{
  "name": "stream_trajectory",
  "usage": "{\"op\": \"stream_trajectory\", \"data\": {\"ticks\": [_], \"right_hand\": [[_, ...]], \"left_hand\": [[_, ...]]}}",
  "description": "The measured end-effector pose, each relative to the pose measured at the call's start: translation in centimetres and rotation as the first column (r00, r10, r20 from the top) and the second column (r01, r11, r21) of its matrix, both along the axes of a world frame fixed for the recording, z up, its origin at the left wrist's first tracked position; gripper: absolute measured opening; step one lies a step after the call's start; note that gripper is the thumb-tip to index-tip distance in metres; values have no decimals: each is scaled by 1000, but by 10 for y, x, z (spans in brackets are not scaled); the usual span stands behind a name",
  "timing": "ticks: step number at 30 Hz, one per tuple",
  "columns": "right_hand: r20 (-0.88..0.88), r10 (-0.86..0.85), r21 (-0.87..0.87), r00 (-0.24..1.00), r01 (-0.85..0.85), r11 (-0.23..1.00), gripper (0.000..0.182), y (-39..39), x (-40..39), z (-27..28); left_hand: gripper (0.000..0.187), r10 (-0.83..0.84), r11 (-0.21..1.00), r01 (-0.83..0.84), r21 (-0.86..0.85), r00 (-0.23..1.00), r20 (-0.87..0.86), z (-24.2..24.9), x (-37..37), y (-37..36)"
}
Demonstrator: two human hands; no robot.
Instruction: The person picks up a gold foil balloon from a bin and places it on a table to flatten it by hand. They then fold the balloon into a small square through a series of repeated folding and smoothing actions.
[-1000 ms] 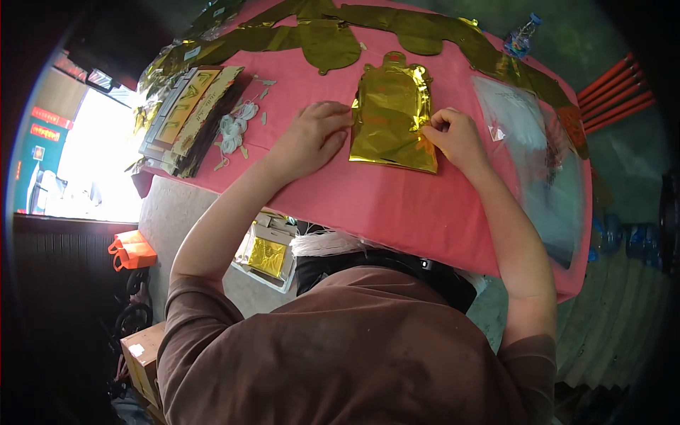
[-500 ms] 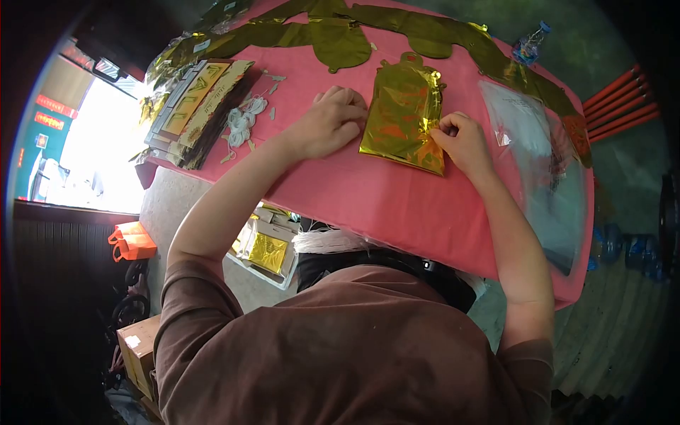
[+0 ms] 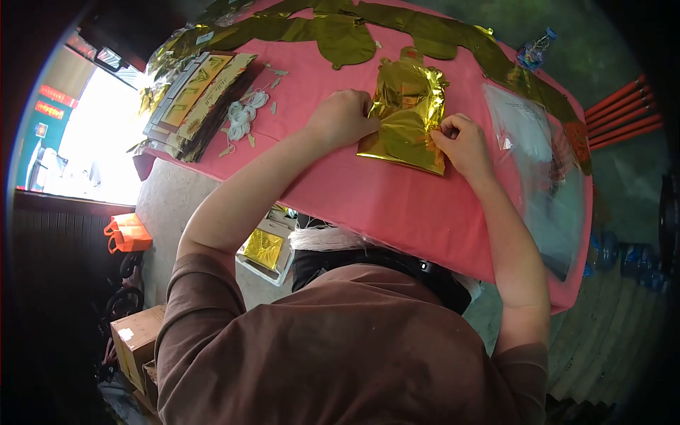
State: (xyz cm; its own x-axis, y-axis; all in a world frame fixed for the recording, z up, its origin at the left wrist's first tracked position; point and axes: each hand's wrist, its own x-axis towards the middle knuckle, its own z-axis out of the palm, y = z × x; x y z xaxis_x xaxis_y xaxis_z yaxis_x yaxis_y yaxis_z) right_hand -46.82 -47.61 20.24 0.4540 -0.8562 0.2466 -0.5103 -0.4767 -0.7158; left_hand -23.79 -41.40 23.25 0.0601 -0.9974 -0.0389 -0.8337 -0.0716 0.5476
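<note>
A folded gold foil balloon [image 3: 405, 131] lies on the pink-covered table in front of me, its small ring tab pointing to the far side. Its shiny surface is creased and dented. On its left edge is my left hand [image 3: 346, 119], with the fingers curled and pressed against the foil; the fingertips are partly hidden. My right hand [image 3: 462, 142] pinches the right edge between thumb and forefinger. Flat, unfolded gold foil [image 3: 343, 42] stretches along the table's far edge.
Printed card packs [image 3: 195, 99] and white string [image 3: 244, 113] lie at the left. Clear plastic bags [image 3: 528, 142] cover the right side. A small bottle [image 3: 536, 48] stands at the far right edge. Below the table, a box [image 3: 265, 248] holds gold packets.
My left hand has moved right and onto the balloon's left edge. The foil has become more wrinkled and bulged. My right hand stays at the right edge.
</note>
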Motion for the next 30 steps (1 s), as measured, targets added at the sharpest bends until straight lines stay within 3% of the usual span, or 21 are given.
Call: {"op": "stream_trajectory", "data": {"ticks": [3,5,9,12,14,17,23,30], "right_hand": [[-13,-4,-32,1000,3,999,18,0,0,-1],[-25,-5,-20,1000,5,1000,16,-1,0,-3],[20,-64,-40,998,65,997,21,8,4,1],[34,-54,-173,998,59,983,27,11,3,3],[-135,59,-419,989,-111,901,25,11,0,2],[-244,100,-483,965,-210,850,22,7,-2,-3],[-309,33,-518,950,-197,832,14,8,-1,-5],[-275,42,-506,961,-181,843,14,5,-9,-5]], "left_hand": [[28,7,999,-9,-52,1000,-25,-10,4,-1],[26,-22,983,8,-184,997,-69,-17,6,-1],[21,-106,975,101,-200,994,-14,-14,6,7],[17,-155,937,157,-311,987,34,-20,5,11],[17,-133,915,176,-362,981,139,-20,2,14],[22,-185,840,292,-456,946,265,-26,5,14],[34,-321,834,438,-335,880,351,-14,13,17],[44,-336,827,501,-256,804,490,-9,16,21]]}}
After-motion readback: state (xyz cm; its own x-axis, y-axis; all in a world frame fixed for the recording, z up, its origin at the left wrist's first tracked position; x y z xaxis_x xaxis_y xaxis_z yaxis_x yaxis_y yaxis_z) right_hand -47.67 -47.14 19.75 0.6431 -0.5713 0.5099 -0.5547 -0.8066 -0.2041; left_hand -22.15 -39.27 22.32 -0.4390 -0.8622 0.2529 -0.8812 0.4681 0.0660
